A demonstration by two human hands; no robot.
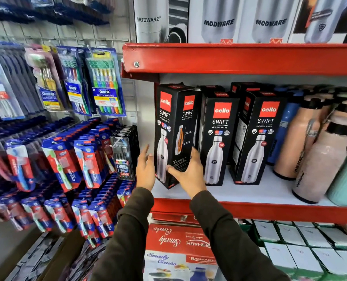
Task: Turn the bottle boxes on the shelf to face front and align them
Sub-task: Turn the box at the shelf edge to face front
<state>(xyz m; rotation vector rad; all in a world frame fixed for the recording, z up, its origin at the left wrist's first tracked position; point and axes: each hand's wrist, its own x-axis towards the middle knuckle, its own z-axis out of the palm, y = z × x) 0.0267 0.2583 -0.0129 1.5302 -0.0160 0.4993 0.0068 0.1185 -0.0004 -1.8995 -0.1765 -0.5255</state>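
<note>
Three black Cello Swift bottle boxes stand in a row on the white shelf (249, 191). The left box (174, 126) is turned corner-on, showing two faces. The middle box (219, 138) faces front, and the right box (259, 138) is turned slightly. More black boxes stand behind them. My left hand (146, 171) is at the left box's left edge, fingers spread. My right hand (188, 171) lies against its right face low down, thumb across the corner. Neither hand is closed around the box.
Pink, blue and mint bottles (310, 142) crowd the shelf's right side. A red shelf lip (239, 57) hangs above with Modware boxes on top. Toothbrush packs (71, 159) hang on the wall to the left. White boxes and a red carton (178, 240) sit below.
</note>
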